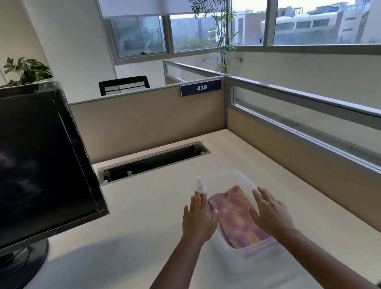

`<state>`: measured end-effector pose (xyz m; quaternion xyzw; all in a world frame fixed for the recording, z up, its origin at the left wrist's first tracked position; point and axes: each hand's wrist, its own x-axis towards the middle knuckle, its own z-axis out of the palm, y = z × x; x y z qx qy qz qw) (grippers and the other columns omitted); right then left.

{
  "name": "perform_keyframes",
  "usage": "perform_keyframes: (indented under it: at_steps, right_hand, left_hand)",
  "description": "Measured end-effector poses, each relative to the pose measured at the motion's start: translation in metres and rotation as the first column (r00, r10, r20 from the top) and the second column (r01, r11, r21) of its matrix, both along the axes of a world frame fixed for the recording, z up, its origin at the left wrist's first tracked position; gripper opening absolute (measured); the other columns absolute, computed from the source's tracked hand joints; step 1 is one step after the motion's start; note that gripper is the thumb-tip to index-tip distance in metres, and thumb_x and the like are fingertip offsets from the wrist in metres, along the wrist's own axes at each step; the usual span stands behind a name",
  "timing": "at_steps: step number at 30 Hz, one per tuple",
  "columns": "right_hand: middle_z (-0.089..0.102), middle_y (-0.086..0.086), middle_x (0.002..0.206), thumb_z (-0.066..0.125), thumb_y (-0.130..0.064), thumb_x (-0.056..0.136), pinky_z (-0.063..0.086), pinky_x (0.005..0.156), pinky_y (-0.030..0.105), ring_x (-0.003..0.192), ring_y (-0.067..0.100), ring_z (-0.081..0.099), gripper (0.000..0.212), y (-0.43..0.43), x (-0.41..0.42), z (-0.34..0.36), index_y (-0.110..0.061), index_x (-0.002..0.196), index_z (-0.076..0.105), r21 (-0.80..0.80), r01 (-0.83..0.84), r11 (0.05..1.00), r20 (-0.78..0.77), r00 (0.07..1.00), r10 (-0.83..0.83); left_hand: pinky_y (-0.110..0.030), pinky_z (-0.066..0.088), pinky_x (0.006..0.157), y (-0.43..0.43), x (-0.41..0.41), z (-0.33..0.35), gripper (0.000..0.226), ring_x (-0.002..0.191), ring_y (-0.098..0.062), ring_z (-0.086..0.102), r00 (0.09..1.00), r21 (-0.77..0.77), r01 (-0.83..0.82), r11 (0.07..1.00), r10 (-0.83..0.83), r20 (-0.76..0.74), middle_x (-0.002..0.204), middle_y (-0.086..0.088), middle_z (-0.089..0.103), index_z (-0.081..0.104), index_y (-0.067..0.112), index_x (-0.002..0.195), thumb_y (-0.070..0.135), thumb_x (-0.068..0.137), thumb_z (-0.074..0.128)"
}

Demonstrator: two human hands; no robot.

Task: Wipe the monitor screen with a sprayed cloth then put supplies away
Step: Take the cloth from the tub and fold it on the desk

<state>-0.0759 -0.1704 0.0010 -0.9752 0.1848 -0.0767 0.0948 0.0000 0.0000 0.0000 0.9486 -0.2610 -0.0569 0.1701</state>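
We lose monitor (pixel 19 168) left side past frame edge. Spray bottle (pixel 200 185) lower body hidden behind left hand (pixel 199 221). Cloth (pixel 237 217) right edge under right hand (pixel 270 211). Clear container (pixel 245 178) walls too faint for us to trace.

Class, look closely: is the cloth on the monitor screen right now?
No, the cloth lies folded in the clear box on the desk, apart from the monitor.

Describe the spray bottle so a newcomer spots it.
Right of the black monitor, on the beige desk, sits a clear plastic container holding a pink-and-yellow checked cloth. At its far left corner stands the small whitish spray bottle: the only slim, upright thing, beside the left hand.
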Motion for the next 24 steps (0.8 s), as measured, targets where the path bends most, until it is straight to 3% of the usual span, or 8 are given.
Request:
perform_keyframes:
  at_steps: [4, 6, 9, 14, 20, 22, 24]
  right_hand:
    - [0.010, 0.008, 0.158, 0.034, -0.036, 0.097, 0.010, 0.118, 0.043, 0.146, 0.020, 0.007, 0.059, -0.001, 0.005, -0.006, -0.009, 0.146, 0.014, -0.117, -0.070, 0.991, -0.076, 0.995, 0.061]
    - [0.008, 0.008, 0.158, 0.036, -0.038, 0.096, 0.009, 0.119, 0.038, 0.146, 0.020, 0.006, 0.064, 0.002, 0.010, -0.008, -0.008, 0.147, 0.010, -0.139, -0.183, 0.973, -0.124, 0.978, 0.167]
    - [0.007, 0.011, 0.158, 0.049, -0.046, 0.090, 0.015, 0.118, 0.036, 0.146, 0.023, 0.008, 0.081, 0.009, 0.020, -0.011, -0.006, 0.147, 0.008, 0.010, -0.274, 0.962, -0.281, 0.922, 0.266]
    - [-0.010, 0.018, 0.156, 0.047, -0.064, 0.083, 0.003, 0.120, 0.043, 0.145, 0.031, -0.007, 0.105, 0.022, 0.033, -0.027, 0.001, 0.145, -0.009, 0.083, -0.208, 0.975, -0.640, 0.738, 0.212]
    - [-0.012, 0.024, 0.155, 0.044, -0.048, 0.092, 0.002, 0.119, 0.046, 0.145, 0.035, -0.006, 0.091, 0.024, 0.035, -0.029, 0.002, 0.144, -0.012, 0.054, -0.213, 0.976, -0.682, 0.705, 0.192]
    - [-0.001, 0.024, 0.155, 0.040, -0.042, 0.095, 0.004, 0.119, 0.043, 0.145, 0.034, 0.004, 0.081, 0.023, 0.033, -0.024, 0.003, 0.145, -0.004, 0.032, -0.235, 0.971, -0.642, 0.740, 0.200]
    - [0.024, 0.022, 0.151, 0.041, -0.035, 0.095, 0.015, 0.115, 0.037, 0.140, 0.031, 0.024, 0.064, 0.020, 0.032, -0.017, 0.003, 0.142, 0.019, 0.035, -0.262, 0.964, -0.571, 0.787, 0.235]
  left_hand:
    - [-0.041, 0.005, 0.119, 0.001, 0.001, -0.002, 0.060, 0.146, -0.021, 0.002, 1.000, 0.031, -0.008, 0.999, 0.008, 0.009, 0.157, -0.012, -0.006, -0.006, 0.006, 0.145, 0.033, 0.098, 0.022]
    - [-0.041, 0.004, 0.119, 0.001, 0.001, -0.004, 0.060, 0.146, -0.021, 0.001, 1.000, 0.048, 0.002, 0.999, -0.002, 0.007, 0.157, -0.012, -0.007, -0.007, 0.006, 0.144, 0.032, 0.099, 0.021]
    - [-0.041, 0.003, 0.119, 0.001, 0.003, -0.003, 0.059, 0.146, -0.021, 0.000, 1.000, 0.070, 0.009, 0.997, -0.010, 0.018, 0.157, -0.012, -0.008, -0.007, 0.006, 0.144, 0.033, 0.099, 0.020]
    - [-0.040, 0.000, 0.119, 0.001, 0.003, -0.002, 0.059, 0.146, -0.020, -0.003, 1.000, 0.087, 0.006, 0.996, -0.007, 0.016, 0.157, -0.012, -0.009, -0.008, 0.007, 0.144, 0.034, 0.099, 0.018]
    - [-0.040, 0.000, 0.119, 0.001, 0.003, -0.004, 0.059, 0.146, -0.021, -0.004, 1.000, 0.082, 0.005, 0.997, -0.006, 0.015, 0.157, -0.010, -0.009, -0.007, 0.008, 0.145, 0.034, 0.099, 0.019]
    - [-0.040, 0.000, 0.119, 0.001, 0.003, -0.004, 0.059, 0.146, -0.020, -0.004, 1.000, 0.080, 0.004, 0.997, -0.006, 0.018, 0.157, -0.010, -0.008, -0.007, 0.008, 0.145, 0.034, 0.099, 0.020]
    - [-0.039, 0.000, 0.119, 0.001, 0.003, -0.004, 0.059, 0.146, -0.021, -0.003, 0.999, 0.082, 0.005, 0.997, -0.008, 0.032, 0.157, -0.010, -0.007, -0.005, 0.008, 0.145, 0.033, 0.098, 0.021]
